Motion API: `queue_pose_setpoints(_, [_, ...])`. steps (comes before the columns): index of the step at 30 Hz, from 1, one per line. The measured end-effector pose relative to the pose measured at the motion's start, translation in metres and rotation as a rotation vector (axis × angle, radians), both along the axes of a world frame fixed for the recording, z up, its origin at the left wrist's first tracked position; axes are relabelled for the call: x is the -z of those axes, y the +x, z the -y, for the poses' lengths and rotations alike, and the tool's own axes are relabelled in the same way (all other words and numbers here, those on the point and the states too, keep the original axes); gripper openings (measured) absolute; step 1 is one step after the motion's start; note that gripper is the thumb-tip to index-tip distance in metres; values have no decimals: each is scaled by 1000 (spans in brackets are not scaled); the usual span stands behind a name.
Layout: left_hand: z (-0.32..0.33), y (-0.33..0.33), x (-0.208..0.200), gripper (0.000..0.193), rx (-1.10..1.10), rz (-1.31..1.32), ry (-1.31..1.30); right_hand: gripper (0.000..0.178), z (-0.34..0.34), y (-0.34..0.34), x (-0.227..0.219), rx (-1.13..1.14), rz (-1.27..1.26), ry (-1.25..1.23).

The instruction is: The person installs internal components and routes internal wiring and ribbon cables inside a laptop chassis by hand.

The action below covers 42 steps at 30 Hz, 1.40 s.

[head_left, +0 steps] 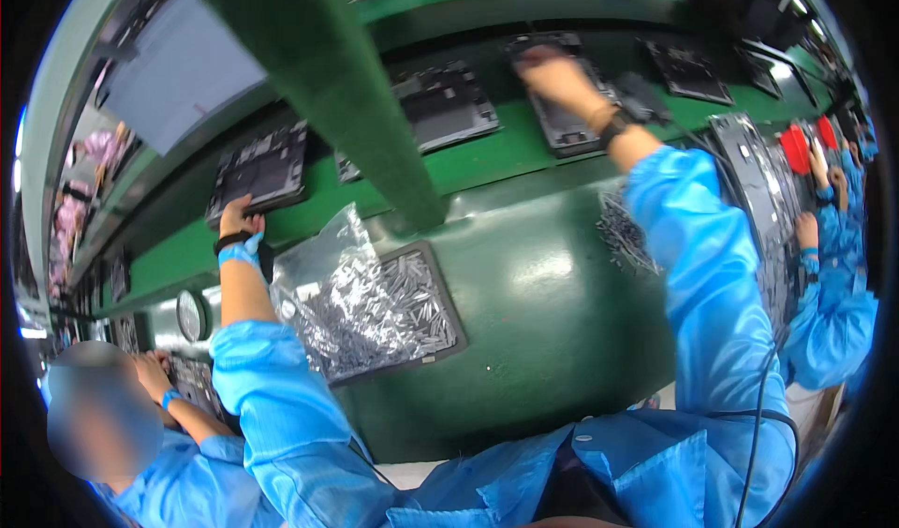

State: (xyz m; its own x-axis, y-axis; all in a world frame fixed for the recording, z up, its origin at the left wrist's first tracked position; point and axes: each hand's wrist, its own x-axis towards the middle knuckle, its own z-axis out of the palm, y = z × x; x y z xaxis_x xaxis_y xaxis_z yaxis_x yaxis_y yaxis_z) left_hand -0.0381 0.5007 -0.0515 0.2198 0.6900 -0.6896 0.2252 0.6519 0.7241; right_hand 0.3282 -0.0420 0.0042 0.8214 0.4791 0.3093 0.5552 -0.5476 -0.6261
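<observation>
At the left of the raised green ledge, my left hand (241,219) is closed at the near corner of a dark laptop base (260,174). Its fingers bend in against the edge, and a dark band and blue strap circle the wrist. My right arm stretches far forward, putting my right hand (560,79) over another opened laptop base (573,133). Motion smears those fingers, so what they hold, if anything, is unclear. A third opened base (448,111) lies between them, partly behind a green post.
A green post (328,79) crosses between my arms. On the bench, a dark tray (457,334) carries small grey parts and a clear plastic bag (328,247). More parts (623,233) lie near my right sleeve. Laptop panels (749,168) stand at right. Co-workers sit on both sides.
</observation>
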Motion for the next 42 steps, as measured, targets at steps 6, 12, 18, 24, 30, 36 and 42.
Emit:
queue_pose_setpoints(6, [52, 13, -17, 58, 679, -768, 1609, 46, -55, -7, 33, -84, -143, -460])
queue_pose_setpoints(12, [21, -131, -52, 20, 355, 455, 699, 53, -96, -55, -3, 187, -421, -263])
queue_pose_setpoints(18, [239, -181, -136, 33, 209, 551, 232, 48, -83, -99, -36, 163, -914, 573])
queue_pose_setpoints(24, [416, -180, -126, 41, 424, 567, 199, 27, -24, -125, -76, 346, -723, 1207])
queue_pose_setpoints(30, [511, -143, -109, 56, 682, 603, 50, 19, 100, -208, -142, 151, -836, 1454])
queue_pose_setpoints(36, [527, -85, -43, 43, 790, 591, -70, 30, 214, -309, -122, 173, -774, 1471])
queue_pose_setpoints(42, [547, -88, -80, 53, 694, 597, 181, 38, 218, -408, -85, 249, -806, 1507])
